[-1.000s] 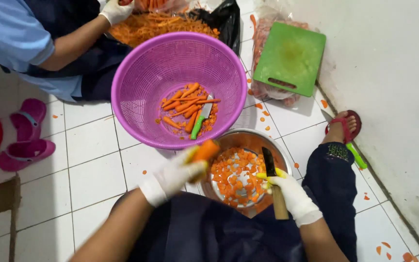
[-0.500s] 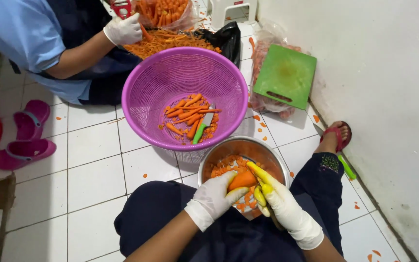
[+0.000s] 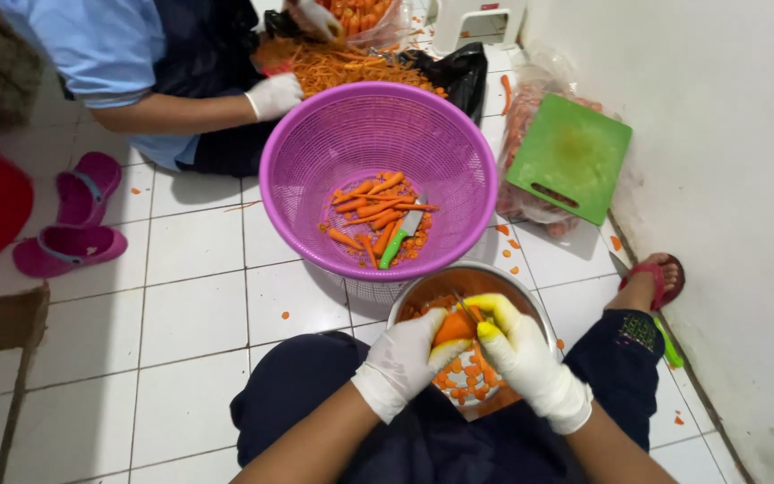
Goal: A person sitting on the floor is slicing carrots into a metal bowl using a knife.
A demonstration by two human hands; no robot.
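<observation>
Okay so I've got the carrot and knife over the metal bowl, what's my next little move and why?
Probably draw the knife through the carrot so another piece drops. Your left hand grips the carrot and your right hand sets the blade on it, right above the metal bowl that already holds cut pieces.

The knife (image 3: 468, 311) blade is mostly hidden between the gloved hands, and the co-worker's (image 3: 127, 63) upper body is cut off.

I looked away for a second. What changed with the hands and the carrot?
The left hand brought the carrot down from the bowl's edge over the metal bowl; the right hand closed in with the knife against it. The purple basket and green board stayed put.
</observation>
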